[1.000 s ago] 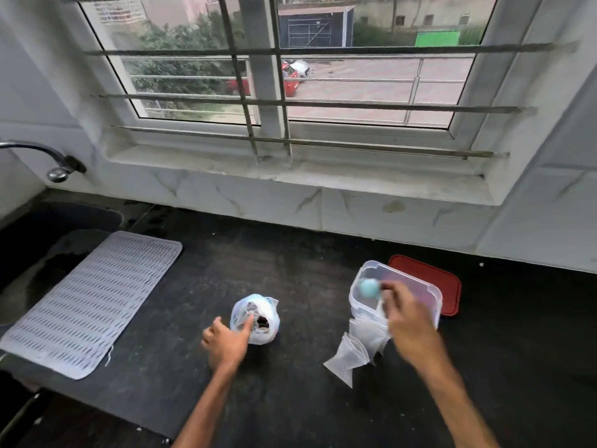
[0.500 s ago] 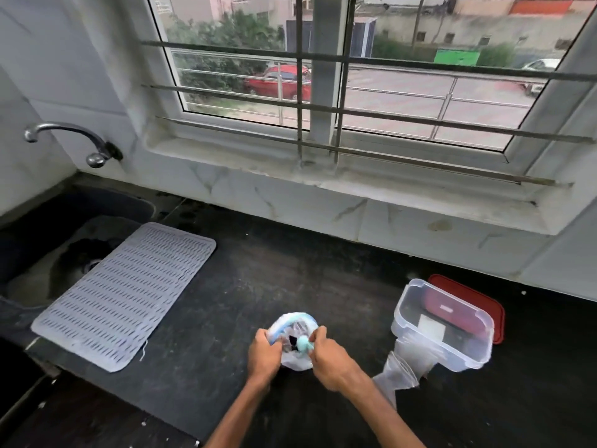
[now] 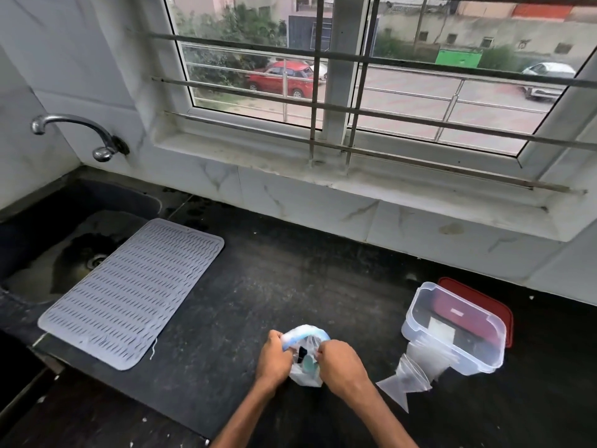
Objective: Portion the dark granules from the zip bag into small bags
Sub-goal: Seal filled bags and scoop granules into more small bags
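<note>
The zip bag (image 3: pixel 305 334), clear plastic with a blue-white rim, stands on the black counter near the front. Dark granules show inside it. My left hand (image 3: pixel 274 358) grips the bag's left rim and holds its mouth wide. My right hand (image 3: pixel 339 362) is at the bag's right side and holds a small teal scoop (image 3: pixel 309 363) that dips into the bag. Several small clear bags (image 3: pixel 405 381) lie in a loose pile on the counter to the right, apart from both hands.
A clear plastic box (image 3: pixel 452 331) stands at the right beside the small bags, with its red lid (image 3: pixel 478 294) behind it. A grey ribbed mat (image 3: pixel 129 292) overlaps the sink (image 3: pixel 42 253) at the left. A tap (image 3: pixel 74 130) juts from the wall.
My right hand came from the clear box with the teal scoop to the zip bag and now dips it inside. My left hand closed on the bag's rim. The camera shifted left.
</note>
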Available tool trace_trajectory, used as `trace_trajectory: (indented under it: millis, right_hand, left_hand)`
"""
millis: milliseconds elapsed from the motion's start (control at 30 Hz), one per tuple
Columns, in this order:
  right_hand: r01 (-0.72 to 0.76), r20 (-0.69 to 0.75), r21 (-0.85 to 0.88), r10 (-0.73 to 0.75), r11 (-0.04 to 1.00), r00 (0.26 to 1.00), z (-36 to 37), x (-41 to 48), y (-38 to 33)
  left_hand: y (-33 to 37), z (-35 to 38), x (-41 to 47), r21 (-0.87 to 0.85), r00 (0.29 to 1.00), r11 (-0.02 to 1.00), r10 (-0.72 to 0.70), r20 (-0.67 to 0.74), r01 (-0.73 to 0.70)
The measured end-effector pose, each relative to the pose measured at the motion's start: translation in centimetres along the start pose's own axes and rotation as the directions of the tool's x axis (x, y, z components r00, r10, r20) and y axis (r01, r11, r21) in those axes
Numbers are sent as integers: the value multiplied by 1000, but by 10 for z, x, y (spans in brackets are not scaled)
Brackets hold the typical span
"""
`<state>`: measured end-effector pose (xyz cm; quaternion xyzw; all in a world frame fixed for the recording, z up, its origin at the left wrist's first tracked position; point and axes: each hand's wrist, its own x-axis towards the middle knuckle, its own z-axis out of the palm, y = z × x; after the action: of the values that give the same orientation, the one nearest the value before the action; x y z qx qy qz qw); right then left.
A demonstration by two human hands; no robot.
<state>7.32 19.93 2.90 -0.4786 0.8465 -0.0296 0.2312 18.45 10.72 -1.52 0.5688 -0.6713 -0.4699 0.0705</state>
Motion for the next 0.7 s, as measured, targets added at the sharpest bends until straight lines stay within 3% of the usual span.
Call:
trace_trajectory:
  millis: [100,200,467,533,600,700]
  right_hand:
    - [69,-157,7,-67,998,985,0,-6,-5]
    - [146,-207,-4,-144,989,968,8,-9,-5]
    - [28,-212,-186,-68,982,975,34,2,6]
    - [52,-182,-162,-81,985,980,32,-1,4]
    - [11,-182,-33,-17,999,983,33,-1,2]
    - [-74,-141,156,97,985,985,41,1,8]
  left_hand:
    - [1,1,-2,23,1000,1000,15,-11,-15]
    - [1,0,-4,33,1000,999,19,-12,-19]
    - [-7,5,4,-27,999,998,-49,-14,48]
    - [-7,8,5,-146,993,984,-112,-36,106]
    - [-6,10,7,-341,981,926,-188,-36,165]
    - [-2,13,10,-569,979,798,-181,91,200]
